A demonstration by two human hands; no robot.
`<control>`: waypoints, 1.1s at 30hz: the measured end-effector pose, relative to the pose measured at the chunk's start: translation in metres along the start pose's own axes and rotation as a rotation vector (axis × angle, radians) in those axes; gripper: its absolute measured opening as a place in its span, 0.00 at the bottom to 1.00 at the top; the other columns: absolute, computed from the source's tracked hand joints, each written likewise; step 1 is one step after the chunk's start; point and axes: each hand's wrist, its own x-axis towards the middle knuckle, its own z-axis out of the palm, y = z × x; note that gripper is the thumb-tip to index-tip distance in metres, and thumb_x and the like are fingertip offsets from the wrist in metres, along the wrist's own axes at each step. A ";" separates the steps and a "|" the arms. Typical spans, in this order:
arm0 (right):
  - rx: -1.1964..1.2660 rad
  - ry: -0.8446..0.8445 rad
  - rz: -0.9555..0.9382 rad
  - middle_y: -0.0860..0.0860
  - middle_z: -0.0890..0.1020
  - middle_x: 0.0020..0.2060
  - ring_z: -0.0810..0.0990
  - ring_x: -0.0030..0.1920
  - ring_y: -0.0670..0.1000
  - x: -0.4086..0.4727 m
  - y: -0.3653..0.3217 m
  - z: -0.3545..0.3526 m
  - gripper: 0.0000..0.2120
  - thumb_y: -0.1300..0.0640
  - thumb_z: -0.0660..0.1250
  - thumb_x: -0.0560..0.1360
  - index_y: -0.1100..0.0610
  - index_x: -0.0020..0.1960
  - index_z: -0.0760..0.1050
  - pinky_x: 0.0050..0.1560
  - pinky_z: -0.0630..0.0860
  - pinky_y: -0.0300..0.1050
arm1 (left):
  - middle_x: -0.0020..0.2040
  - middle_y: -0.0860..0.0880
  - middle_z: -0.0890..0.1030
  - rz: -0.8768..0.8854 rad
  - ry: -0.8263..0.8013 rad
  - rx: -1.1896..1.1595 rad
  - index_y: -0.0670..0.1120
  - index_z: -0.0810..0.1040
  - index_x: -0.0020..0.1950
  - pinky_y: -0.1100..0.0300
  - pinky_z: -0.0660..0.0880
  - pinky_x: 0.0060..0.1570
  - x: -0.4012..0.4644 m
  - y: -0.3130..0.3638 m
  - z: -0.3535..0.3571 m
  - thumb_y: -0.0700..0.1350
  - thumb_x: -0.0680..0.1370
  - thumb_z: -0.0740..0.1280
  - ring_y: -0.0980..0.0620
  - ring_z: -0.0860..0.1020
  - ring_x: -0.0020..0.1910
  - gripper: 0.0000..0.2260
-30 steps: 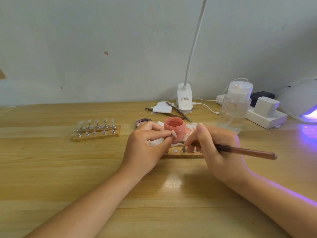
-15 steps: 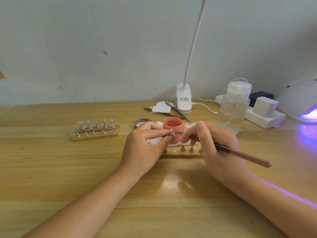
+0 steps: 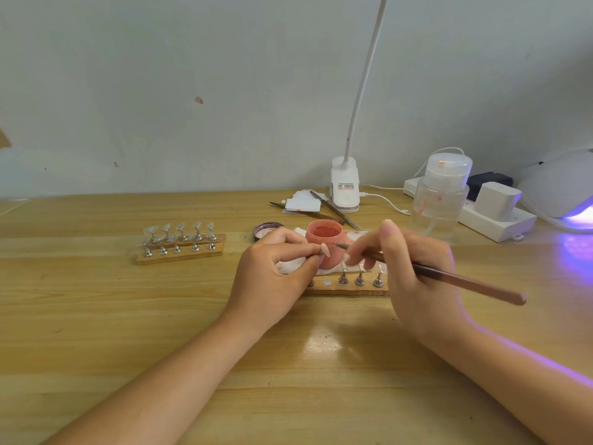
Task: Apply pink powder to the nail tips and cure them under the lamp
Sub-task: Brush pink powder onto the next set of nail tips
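Note:
An open jar of pink powder (image 3: 324,240) stands on a white wipe at mid-table. My left hand (image 3: 272,277) pinches a small nail tip (image 3: 324,250) on its holder, held in front of the jar. My right hand (image 3: 414,271) grips a long brown brush (image 3: 455,279); its tip points left, a short gap from the nail tip. Below the jar lies a wooden stand (image 3: 349,289) with three metal holders showing between my hands. A second wooden stand (image 3: 179,248) with several clear nail tips sits to the left. The white curing lamp (image 3: 564,194) glows purple at the far right.
The jar's lid (image 3: 268,229) lies left of the jar. A clear pump bottle (image 3: 441,200), a white power strip with adapters (image 3: 494,216), a clip desk lamp (image 3: 346,187), tweezers and white pads (image 3: 303,205) stand along the back of the wooden table.
My right hand rose and swung the brush tip up from the stand to beside the nail tip, uncovering the metal holders. My left hand kept the nail tip in front of the jar.

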 end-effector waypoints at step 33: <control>-0.059 -0.028 -0.047 0.47 0.81 0.31 0.78 0.34 0.42 -0.001 0.001 0.000 0.22 0.53 0.53 0.77 0.60 0.35 0.80 0.37 0.74 0.38 | 0.40 0.52 0.79 0.033 0.005 0.000 0.49 0.82 0.46 0.73 0.68 0.45 0.000 0.000 0.001 0.39 0.70 0.71 0.61 0.75 0.43 0.07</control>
